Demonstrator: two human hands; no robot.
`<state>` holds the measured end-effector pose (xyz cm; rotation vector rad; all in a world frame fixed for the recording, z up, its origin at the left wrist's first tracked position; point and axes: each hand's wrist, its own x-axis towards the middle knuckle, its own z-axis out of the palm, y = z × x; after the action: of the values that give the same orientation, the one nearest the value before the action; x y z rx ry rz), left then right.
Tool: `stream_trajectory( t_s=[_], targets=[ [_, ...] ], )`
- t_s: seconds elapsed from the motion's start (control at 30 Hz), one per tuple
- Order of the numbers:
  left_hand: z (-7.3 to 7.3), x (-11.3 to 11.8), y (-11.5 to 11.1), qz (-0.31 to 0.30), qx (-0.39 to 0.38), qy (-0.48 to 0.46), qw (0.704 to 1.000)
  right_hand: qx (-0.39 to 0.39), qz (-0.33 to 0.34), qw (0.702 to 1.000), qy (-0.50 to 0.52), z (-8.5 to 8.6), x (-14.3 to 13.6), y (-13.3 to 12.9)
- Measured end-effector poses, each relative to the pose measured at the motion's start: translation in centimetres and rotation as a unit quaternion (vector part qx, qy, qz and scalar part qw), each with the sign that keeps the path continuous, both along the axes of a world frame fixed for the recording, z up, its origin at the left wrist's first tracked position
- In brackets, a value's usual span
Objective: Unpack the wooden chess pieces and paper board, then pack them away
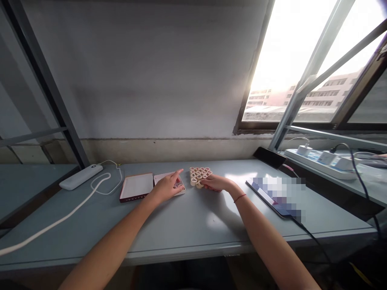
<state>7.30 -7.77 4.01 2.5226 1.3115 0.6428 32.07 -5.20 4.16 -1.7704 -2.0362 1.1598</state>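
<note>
Round cream Chinese chess pieces (198,176) with dark characters stand in rows on the desk. At their front edge, my right hand (215,182) has its fingers closed on one chess piece (199,184); part of the group is hidden behind this hand. To the left, my left hand (167,186) is over a shallow open box (180,192), fingers apart. A few pieces show in the box beneath the fingers, though the hand covers most of the inside. Beside the box is a dark red lid (137,186), its pale inside facing up.
A white power bank (81,177) and its white cable (69,215) occupy the left of the grey desk (169,237). On the right lies a tablet-like device (272,197), partly blurred out. A white power strip (320,164) with plugs sits beyond it, near a black cable.
</note>
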Motion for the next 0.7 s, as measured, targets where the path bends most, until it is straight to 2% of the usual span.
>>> stream_trajectory(
  t_s=[0.2,0.37,0.5,0.7],
  targets=[
    [-0.1,0.0,0.1,0.006,-0.013,0.014,1.000,0.015,0.006,1.000,-0.009,0.2,0.0,-0.3],
    [-0.3,-0.2,0.3,0.004,-0.010,0.010,1.000,0.062,0.066,0.992,-0.083,0.7,-0.3,-0.7],
    [-0.2,-0.2,0.1,0.002,-0.015,0.010,1.000,0.112,0.092,0.980,-0.139,-0.1,-0.6,-0.4],
    [0.1,0.1,-0.2,0.006,-0.017,0.018,1.000,0.162,0.082,0.966,-0.184,-1.2,-1.4,0.1]
  ],
)
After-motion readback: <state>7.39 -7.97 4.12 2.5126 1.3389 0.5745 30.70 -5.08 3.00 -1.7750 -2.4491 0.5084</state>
